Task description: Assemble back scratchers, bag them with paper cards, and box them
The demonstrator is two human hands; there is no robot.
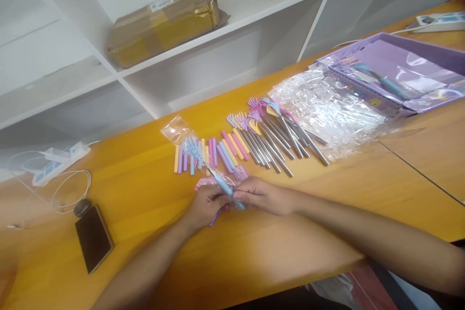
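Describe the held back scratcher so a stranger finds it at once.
On the wooden table, find the left hand and right hand meeting nearer than the coloured tubes. They hold a back scratcher with blue claw and blue handle; those in the pile beyond show bare metal rods.

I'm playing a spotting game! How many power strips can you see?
2. One power strip is at the left, beyond the phone; the other strip is at the far right, behind the purple box. More could be hidden.
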